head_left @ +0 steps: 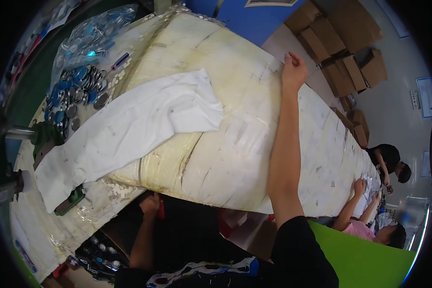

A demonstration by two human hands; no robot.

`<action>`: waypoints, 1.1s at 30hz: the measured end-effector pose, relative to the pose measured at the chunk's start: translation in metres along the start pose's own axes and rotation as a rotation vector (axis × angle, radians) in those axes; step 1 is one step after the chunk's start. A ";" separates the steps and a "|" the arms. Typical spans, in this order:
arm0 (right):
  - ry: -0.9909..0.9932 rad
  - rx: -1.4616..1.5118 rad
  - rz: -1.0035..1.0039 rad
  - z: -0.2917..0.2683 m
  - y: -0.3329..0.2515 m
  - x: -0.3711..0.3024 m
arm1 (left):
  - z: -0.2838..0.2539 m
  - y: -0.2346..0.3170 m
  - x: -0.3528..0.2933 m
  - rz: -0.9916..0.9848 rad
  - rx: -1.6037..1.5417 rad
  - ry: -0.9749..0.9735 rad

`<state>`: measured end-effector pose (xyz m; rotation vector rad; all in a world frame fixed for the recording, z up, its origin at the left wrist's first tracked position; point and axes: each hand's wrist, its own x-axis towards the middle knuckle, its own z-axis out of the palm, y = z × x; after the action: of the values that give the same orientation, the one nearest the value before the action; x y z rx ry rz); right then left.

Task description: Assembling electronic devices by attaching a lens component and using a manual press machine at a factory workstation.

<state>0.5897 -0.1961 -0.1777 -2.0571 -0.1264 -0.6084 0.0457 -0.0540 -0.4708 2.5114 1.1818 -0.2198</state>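
I can't tell whether the left hand [150, 204] grips the red object [161, 210]; white cloth [144, 120] hides part of the green metal base [70, 201]; my view crops the black shirt [302, 254].

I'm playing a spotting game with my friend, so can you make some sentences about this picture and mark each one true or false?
1. A white cloth lies on the table. True.
2. The left hand is resting on the cloth. False: the left hand is by the table's near edge, apart from the cloth.
3. A pile of round pieces lies beside a clear plastic bag. True.
4. The cardboard boxes are on the table. False: the cardboard boxes are off it, beyond its far edge.
5. A person in a pink top is over at the right. True.
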 end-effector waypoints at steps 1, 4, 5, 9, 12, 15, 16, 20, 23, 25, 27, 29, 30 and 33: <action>-0.010 0.043 0.002 -0.002 0.004 0.002 | -0.003 0.004 0.000 -0.013 -0.002 0.010; -0.033 0.147 -0.001 -0.005 0.012 0.006 | -0.020 0.017 0.004 -0.154 -0.032 -0.259; -0.046 0.205 -0.006 -0.005 0.014 0.006 | -0.018 0.016 0.003 -0.152 -0.032 -0.257; -0.068 0.022 -0.061 -0.008 0.003 0.002 | -0.027 0.017 -0.002 -0.100 -0.080 -0.216; -0.087 0.011 -0.046 -0.011 -0.003 -0.002 | -0.027 0.020 -0.003 -0.063 -0.112 -0.197; -0.107 -0.011 -0.036 -0.001 -0.011 -0.004 | 0.001 -0.005 -0.001 -0.010 -0.100 -0.014; -0.056 -0.067 -0.071 0.003 -0.007 -0.001 | 0.009 -0.007 0.000 0.024 -0.095 0.129; 0.048 0.133 -0.074 0.003 0.002 0.005 | 0.013 -0.005 0.009 -0.002 -0.088 0.048; 0.010 0.156 -0.113 -0.005 0.009 0.014 | -0.026 0.028 0.008 -0.016 -0.121 -0.045; -0.041 -0.022 -0.140 -0.002 0.023 0.021 | -0.063 0.049 0.009 -0.125 -0.039 -0.317; -0.076 -0.141 -0.256 0.014 0.023 0.008 | -0.038 0.018 0.006 -0.107 -0.023 -0.245; -0.133 -0.320 -0.220 0.012 0.019 -0.002 | -0.034 0.019 0.009 -0.153 -0.002 -0.355; -0.137 -0.332 -0.215 0.011 0.020 -0.004 | -0.035 0.021 0.009 -0.156 -0.008 -0.371; -0.166 -0.379 -0.245 0.004 0.011 -0.008 | -0.049 0.035 0.000 -0.103 -0.052 -0.269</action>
<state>0.5877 -0.1980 -0.1916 -2.4822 -0.3899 -0.6476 0.0721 -0.0556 -0.4170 2.2908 1.1894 -0.5278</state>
